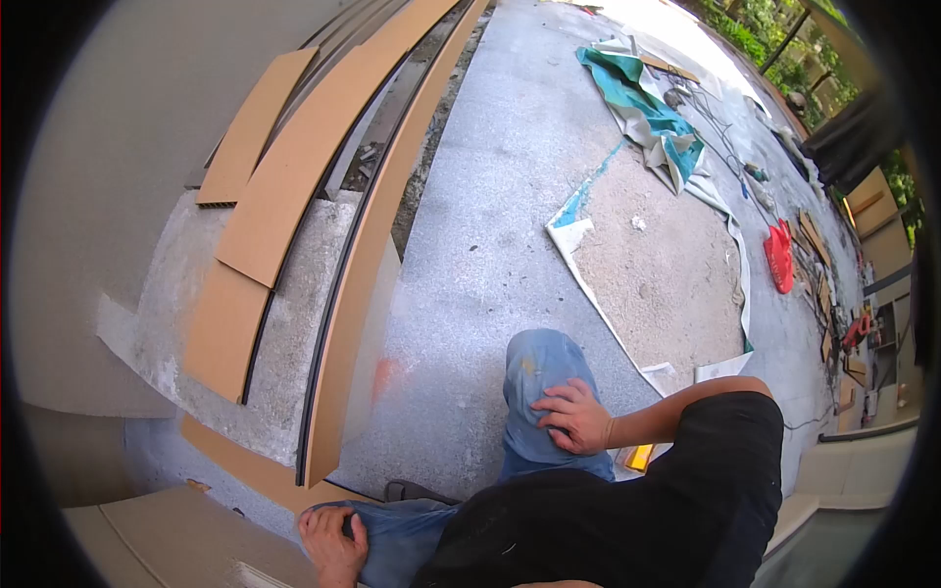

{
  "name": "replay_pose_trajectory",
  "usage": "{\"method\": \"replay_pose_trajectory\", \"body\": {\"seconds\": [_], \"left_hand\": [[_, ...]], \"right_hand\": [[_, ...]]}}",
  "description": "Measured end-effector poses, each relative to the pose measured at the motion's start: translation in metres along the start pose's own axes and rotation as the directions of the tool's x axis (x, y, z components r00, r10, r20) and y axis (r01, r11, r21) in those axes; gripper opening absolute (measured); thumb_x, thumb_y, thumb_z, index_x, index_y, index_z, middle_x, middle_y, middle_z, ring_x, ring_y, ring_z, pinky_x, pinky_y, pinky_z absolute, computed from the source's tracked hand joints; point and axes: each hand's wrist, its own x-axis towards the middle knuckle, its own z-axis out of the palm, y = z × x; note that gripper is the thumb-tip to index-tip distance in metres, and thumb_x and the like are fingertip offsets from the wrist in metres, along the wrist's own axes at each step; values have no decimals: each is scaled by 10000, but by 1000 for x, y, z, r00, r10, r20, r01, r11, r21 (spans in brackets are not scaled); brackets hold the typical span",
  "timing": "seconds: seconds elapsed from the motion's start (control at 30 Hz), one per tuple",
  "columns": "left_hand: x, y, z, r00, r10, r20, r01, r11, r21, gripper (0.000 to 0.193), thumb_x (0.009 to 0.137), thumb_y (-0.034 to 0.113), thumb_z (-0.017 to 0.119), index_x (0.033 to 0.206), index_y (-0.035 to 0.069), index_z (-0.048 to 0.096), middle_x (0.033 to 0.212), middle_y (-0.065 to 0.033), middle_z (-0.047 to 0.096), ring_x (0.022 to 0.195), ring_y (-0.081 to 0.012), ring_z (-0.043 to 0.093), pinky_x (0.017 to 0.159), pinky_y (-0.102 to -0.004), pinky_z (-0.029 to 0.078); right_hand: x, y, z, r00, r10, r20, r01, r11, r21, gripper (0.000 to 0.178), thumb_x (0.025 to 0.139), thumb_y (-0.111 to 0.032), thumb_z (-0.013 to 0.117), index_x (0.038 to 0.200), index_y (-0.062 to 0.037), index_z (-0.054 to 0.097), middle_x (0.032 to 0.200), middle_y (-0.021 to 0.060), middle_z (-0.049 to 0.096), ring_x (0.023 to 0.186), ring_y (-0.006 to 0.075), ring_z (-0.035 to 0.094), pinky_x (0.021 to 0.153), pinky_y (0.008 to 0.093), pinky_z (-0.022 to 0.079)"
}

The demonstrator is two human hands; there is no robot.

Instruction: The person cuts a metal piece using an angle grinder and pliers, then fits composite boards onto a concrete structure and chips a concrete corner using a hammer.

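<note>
My right hand (578,419) rests on my right knee, its fingers apart over the blue jeans (542,365) and nothing in it. On my other knee lies my left hand (333,545), also without anything in it, fingers draped over the denim. Just left of my legs runs a long tan board (372,265) on edge along a step, with a black strip along its top. Several flat tan boards, one of them a wide plank (304,167), lie on the rough concrete step (309,304). A yellow object (639,458), partly hidden, shows below my right forearm.
A pale sheet (667,265) covered with sandy dust lies on the grey floor (470,225), its teal part (637,93) crumpled at the far end. A red bag (779,257), cables and wood offcuts (816,240) lie to the right. A wall (108,176) bounds the left.
</note>
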Motion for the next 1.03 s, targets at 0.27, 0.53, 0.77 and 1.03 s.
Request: {"method": "replay_pose_trajectory", "body": {"seconds": [0.27, 0.53, 0.77, 1.03], "left_hand": [[23, 37, -52, 967, -62, 246, 125, 960, -249, 137, 879, 189, 668, 866, 76, 744, 932, -138, 741, 927, -360, 685, 907, -461, 504], [33, 156, -75, 629, -182, 756, 270, 963, 6, 250, 923, 222, 654, 1113, 93, 752, 1086, -169, 746, 1047, -359, 699, 929, -437, 546], [265, 466, -259, 778, 294, 556, 265, 648, -714, 390, 984, 225, 730, 1302, 12, 655, 1142, -84, 731, 1062, -168, 682, 941, -352, 541], [363, 622, -735, 321, 461, -827, -932, 311, -188, 433, 999, -27, 505, 1430, 16, 524, 1392, -237, 603, 1315, -332, 590, 1167, -491, 431]], "right_hand": [[-115, -4, -141, 994, 89, 58, -105, 913, 395, 277, 848, -175, 627, 1117, -193, 690, 1433, 44, 571, 1387, 332, 438, 1155, 537, 268], [-153, -44, -255, 982, 175, 69, -188, 876, 445, 162, 866, -143, 590, 970, -158, 714, 1198, 46, 691, 1216, 272, 585, 1057, 462, 420], [-199, -55, -287, 727, 526, 440, -671, 680, 295, 326, 864, -279, 625, 1092, -72, 730, 1080, 184, 740, 1060, 377, 690, 963, 479, 537], [-220, 42, -443, 640, 712, 289, -769, 601, 220, 381, 920, -290, 568, 1140, -26, 733, 1177, 258, 711, 1138, 441, 657, 1026, 472, 510]]}}
